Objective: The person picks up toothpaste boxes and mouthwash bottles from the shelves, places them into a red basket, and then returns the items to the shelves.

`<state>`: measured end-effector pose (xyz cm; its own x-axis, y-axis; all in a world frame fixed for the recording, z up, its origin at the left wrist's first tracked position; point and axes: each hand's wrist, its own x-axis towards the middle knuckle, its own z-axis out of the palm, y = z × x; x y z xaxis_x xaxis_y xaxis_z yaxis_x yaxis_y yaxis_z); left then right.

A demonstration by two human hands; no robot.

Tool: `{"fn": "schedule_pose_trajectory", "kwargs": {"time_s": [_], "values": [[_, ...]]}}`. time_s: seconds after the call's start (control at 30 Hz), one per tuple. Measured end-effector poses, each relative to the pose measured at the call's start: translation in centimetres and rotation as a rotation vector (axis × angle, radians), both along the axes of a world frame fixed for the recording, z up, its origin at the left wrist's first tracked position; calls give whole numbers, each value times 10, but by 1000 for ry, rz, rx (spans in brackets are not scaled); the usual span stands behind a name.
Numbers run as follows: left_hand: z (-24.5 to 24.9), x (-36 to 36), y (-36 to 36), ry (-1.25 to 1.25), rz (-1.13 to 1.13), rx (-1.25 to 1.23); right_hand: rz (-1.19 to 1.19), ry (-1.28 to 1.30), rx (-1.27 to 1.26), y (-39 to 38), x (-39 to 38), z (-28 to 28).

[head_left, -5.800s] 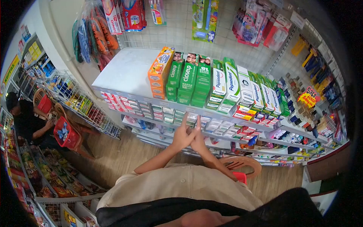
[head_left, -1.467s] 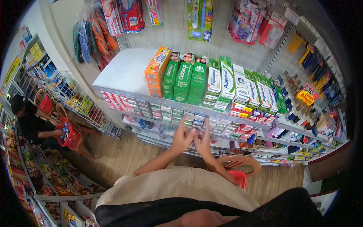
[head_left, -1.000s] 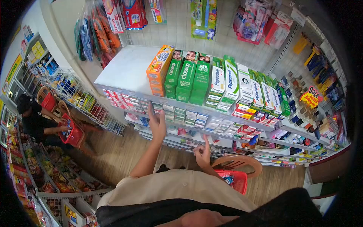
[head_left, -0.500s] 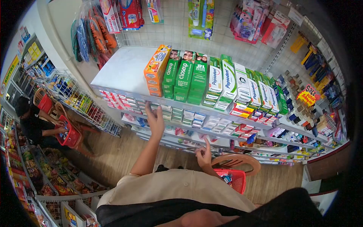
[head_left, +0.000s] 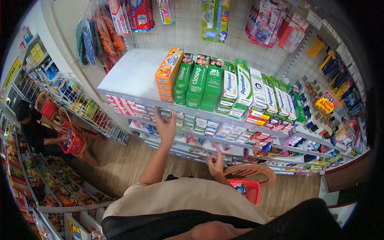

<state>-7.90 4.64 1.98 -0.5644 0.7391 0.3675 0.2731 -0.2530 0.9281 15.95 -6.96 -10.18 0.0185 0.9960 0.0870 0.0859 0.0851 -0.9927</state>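
My left hand (head_left: 165, 125) is raised to the front edge of the upper shelf (head_left: 134, 68), just below an orange box (head_left: 169, 76). Its finger and thumb point up and stand apart; I see nothing held between them. To the right of the orange box are green Closeup toothpaste boxes (head_left: 197, 82), then white and green Pepsodent boxes (head_left: 243, 88). Lower and nearer my body is my right hand (head_left: 216, 163), with the index finger stretched out and the other fingers loosely curled, holding nothing visible. Small boxes (head_left: 212, 127) line the tier beneath the upper shelf.
A brown plastic chair (head_left: 268, 172) and a red basket (head_left: 251, 192) stand close by my right side. At left, another person (head_left: 34, 128) reaches into a red basket (head_left: 76, 140). Snack racks (head_left: 60, 180) line the lower left. Packaged toothbrushes (head_left: 216, 20) hang above the shelf.
My left thumb has spread slightly away from the finger at the shelf edge. The view has shifted a little, while my right hand stays about where it was.
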Motion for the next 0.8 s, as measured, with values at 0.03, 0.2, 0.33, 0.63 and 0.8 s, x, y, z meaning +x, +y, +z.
{"fn": "schedule_pose_trajectory", "kwargs": {"time_s": [0.03, 0.2, 0.33, 0.63, 0.8], "values": [[1, 1, 0, -1, 4, -3, -3, -17, -4, -1, 0, 2], [-3, 3, 5, 17, 35, 77, -8, -56, 8, 0, 1, -2], [-1, 4, 3, 31, 38, 43, -5, -36, 1, -1, 1, 0], [-17, -6, 11, -28, 34, 38, -4, -52, -7, -2, 4, -4], [-19, -7, 10, 2, 45, 32, -7, -34, -16, -3, 5, -10]]}}
